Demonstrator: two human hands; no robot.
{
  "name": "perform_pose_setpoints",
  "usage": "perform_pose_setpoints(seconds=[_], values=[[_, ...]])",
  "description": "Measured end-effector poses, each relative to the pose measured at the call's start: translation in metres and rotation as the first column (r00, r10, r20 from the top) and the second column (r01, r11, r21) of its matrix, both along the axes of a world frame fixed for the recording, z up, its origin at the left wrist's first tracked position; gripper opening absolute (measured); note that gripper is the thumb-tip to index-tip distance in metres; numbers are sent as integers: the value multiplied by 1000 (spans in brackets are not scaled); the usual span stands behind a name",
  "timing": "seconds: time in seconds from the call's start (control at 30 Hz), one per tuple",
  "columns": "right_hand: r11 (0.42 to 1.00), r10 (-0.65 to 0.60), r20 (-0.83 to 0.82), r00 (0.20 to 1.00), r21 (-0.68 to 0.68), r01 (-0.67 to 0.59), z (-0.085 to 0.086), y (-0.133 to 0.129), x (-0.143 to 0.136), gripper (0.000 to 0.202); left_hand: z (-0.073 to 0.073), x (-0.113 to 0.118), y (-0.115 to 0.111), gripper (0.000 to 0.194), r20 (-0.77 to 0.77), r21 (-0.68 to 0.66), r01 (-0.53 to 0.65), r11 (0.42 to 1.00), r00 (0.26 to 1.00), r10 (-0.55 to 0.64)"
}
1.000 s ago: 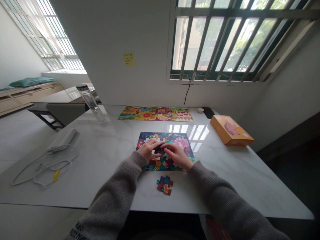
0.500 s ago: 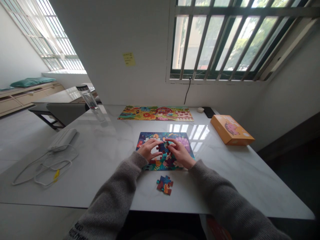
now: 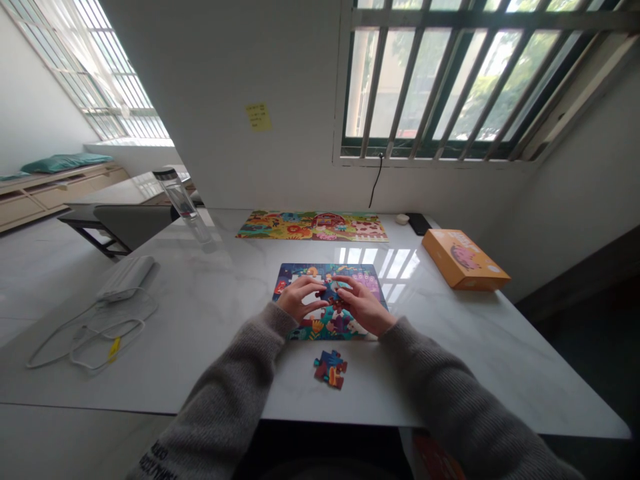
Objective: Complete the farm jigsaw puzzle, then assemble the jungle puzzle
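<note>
A dark blue jigsaw piece (image 3: 329,293) is held between my two hands, just above a colourful jigsaw puzzle (image 3: 370,285) lying on the table. My right hand (image 3: 367,308) pinches its right side with thumb and fingers. On the other side, the thumb and fingertips of my left hand (image 3: 299,298) are curved round its left edge. White gaps in the puzzle show near my left hand, and the hands hide part of the picture. Closer to me lie loose jigsaw pieces (image 3: 331,369), bunched together; I cannot tell how many.
A long finished puzzle (image 3: 300,227) lies by the wall. At the right are an orange box (image 3: 465,259), a black phone (image 3: 418,224) and a small white object (image 3: 401,219). A clear bottle (image 3: 177,193) and a white device with its cable (image 3: 125,279) are at the left.
The jigsaw piece has turned between my fingers and shows more of its dark blue face. My left fingertips have come closer to the piece; the loose pieces have stayed put.
</note>
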State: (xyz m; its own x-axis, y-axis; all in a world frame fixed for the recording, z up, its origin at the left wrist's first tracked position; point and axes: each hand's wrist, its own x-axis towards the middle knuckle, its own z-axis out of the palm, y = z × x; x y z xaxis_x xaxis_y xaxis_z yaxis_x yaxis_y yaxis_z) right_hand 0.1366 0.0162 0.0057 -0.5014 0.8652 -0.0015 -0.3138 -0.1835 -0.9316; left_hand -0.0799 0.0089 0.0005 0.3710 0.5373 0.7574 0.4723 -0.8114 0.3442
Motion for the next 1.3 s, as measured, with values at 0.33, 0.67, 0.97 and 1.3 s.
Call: perform_pose_setpoints(seconds=[0.33, 0.67, 0.97, 1.3], values=[[999, -39, -45, 998, -24, 38, 4, -3, -3, 48, 3, 12, -7, 15, 238, -170, 32, 985, 971, 10], [914, -291, 366, 884, 379, 144, -7, 28, 27, 41, -2, 6, -2, 16, 149, -101, -26, 995, 988, 41], [743, -628, 674, 389, 667, 44, -25, 59, 70, 31, -5, 8, -3, 18, 81, -108, 41, 993, 996, -32], [615, -680, 482, 552, 785, 72, -1, 33, 43, 38, -3, 10, -5, 18, 66, -86, 41, 995, 997, -36]])
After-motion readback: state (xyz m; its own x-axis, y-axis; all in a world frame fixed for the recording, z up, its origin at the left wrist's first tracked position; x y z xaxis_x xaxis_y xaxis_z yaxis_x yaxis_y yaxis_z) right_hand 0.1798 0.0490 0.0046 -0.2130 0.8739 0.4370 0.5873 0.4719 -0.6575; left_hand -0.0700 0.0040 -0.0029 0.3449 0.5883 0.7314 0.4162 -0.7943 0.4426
